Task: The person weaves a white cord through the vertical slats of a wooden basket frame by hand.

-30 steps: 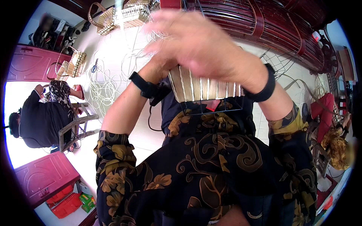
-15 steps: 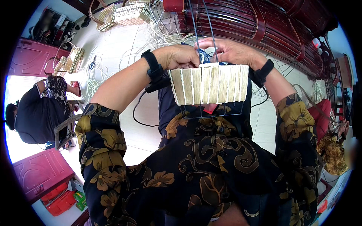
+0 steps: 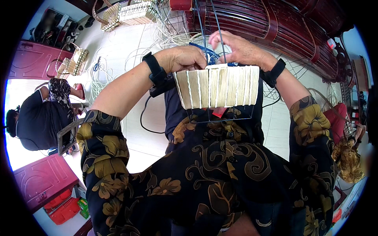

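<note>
A partly woven basket [image 3: 220, 87] sits upright over my lap, pale flat strands wound with white cord around a dark wire frame. Its bare wire handle [image 3: 203, 31] rises beyond the rim, and wire also shows below the weaving. At the far left part of the rim my left hand [image 3: 184, 59] is closed, its fingertips bent down behind the edge; whatever they pinch is hidden. My right hand [image 3: 241, 49] is by the handle at the far right, thumb and forefinger spread apart. Between the hands, blue and white material [image 3: 212, 59] shows inside the basket.
Loose pale strands [image 3: 175, 33] lie on the tiled floor beyond the basket, before a dark red wooden bench [image 3: 244, 23]. Finished-looking baskets [image 3: 136, 12] stand at the far left. One person [image 3: 41, 114] sits at left, another [image 3: 348, 153] at right. A red crate [image 3: 65, 210] is lower left.
My right hand's fingers have lifted and spread away from the handle wires. My left hand has shifted slightly left, and the basket has tilted a little with it.
</note>
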{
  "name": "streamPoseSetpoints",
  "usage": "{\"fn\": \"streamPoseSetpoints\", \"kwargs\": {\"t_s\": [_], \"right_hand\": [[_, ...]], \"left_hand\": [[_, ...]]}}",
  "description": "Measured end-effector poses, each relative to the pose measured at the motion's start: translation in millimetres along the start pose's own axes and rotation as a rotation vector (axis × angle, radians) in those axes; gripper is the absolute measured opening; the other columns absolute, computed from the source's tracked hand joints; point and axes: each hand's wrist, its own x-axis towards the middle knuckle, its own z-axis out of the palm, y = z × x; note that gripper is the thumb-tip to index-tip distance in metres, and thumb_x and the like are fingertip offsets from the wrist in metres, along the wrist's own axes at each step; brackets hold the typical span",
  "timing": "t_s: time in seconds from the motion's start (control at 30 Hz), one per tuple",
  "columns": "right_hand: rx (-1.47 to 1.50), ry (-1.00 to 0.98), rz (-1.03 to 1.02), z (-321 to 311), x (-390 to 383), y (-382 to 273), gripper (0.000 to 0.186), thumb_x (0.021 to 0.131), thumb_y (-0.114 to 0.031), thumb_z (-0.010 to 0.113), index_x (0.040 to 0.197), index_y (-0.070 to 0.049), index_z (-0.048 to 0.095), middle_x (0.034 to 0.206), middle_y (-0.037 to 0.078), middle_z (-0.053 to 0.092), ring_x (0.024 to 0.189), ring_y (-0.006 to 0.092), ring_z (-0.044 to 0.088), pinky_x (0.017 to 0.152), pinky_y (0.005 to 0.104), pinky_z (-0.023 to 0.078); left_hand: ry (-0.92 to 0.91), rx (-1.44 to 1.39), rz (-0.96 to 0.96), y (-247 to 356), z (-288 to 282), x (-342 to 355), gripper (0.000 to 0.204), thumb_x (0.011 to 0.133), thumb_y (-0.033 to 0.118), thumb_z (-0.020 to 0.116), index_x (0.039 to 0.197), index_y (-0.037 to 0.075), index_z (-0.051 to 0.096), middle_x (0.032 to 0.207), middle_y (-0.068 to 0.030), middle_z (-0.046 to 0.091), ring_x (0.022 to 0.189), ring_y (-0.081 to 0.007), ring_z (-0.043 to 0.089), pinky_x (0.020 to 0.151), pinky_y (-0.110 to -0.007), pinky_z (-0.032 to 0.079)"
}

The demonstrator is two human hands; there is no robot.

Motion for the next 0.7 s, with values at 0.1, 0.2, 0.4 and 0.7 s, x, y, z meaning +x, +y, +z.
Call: {"fn": "streamPoseSetpoints", "kwargs": {"t_s": [0.1,0.2,0.4,0.7], "right_hand": [[0.067,0.071,-0.271,17.8,0.4,3.9,0.030,0.088,-0.021,0.075,0.113,-0.011,0.062,0.127,0.008,0.063,0.121,0.0250,0.057,0.104,0.0423,0.046],[0.280,-0.274,0.155,11.2,2.9,16.2,0.019,0.094,-0.022,0.068,0.105,-0.006,0.069,0.101,0.004,0.069,0.094,0.0151,0.063,0.086,0.0330,0.050],[0.259,-0.325,0.205,0.8,-12.5,8.3,0.024,0.098,-0.026,0.062,0.093,-0.005,0.074,0.072,0.000,0.064,0.067,0.0114,0.055,0.065,0.0336,0.045],[0.235,-0.219,0.198,-18.6,-25.1,3.5,0.024,0.093,-0.023,0.069,0.107,-0.006,0.078,0.087,0.008,0.075,0.074,0.0150,0.063,0.070,0.0328,0.049]], "left_hand": [[0.001,0.013,-0.002,-7.5,-3.3,8.0,0.008,0.084,0.001,0.067,0.079,-0.004,0.072,0.066,-0.0041,0.067,0.052,-0.0086,0.062,0.047,-0.021,0.048],[-0.064,0.088,0.023,-5.3,-12.8,12.1,0.008,0.084,0.000,0.066,0.085,-0.003,0.073,0.071,-0.0035,0.068,0.052,-0.0060,0.058,0.047,-0.020,0.044],[0.144,0.289,0.340,5.6,24.4,-15.3,0.028,0.079,-0.005,0.059,0.100,-0.001,0.076,0.088,-0.0057,0.071,0.074,-0.0084,0.062,0.068,-0.023,0.049],[0.220,0.802,0.594,-4.4,10.5,-35.9,0.022,0.086,0.005,0.058,0.099,0.001,0.074,0.107,-0.0074,0.071,0.100,-0.0201,0.066,0.091,-0.031,0.051]]}}
